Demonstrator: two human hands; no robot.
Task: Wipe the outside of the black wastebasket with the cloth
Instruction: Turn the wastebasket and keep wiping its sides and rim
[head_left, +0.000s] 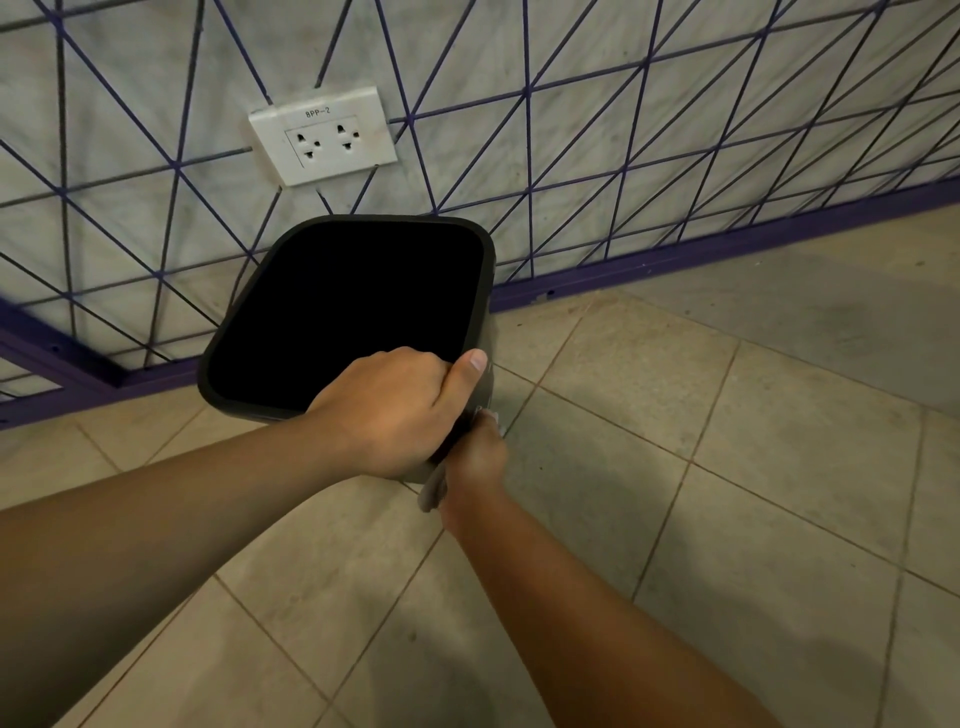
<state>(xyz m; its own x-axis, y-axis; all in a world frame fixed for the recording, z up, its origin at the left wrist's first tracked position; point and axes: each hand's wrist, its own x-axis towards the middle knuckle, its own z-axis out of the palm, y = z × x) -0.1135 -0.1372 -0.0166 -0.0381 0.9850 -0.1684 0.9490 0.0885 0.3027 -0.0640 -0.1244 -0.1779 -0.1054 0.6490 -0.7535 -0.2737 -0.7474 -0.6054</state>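
The black wastebasket (358, 228) stands on the tiled floor close to the wall, its square mouth facing up at me. My left hand (395, 410) grips its near right rim corner, fingers inside and thumb along the outside. Just below it, my right hand (478, 457) presses a grey cloth (434, 491) against the basket's near right side. Most of the cloth is hidden under that hand. The basket's lower walls are out of sight behind the rim and my hands.
Behind the basket is a grey wall (675, 130) with a purple line pattern and a purple skirting (675, 260). A white double power socket (324, 137) sits on the wall above the basket. Beige floor tiles (727, 467) spread to the right and front.
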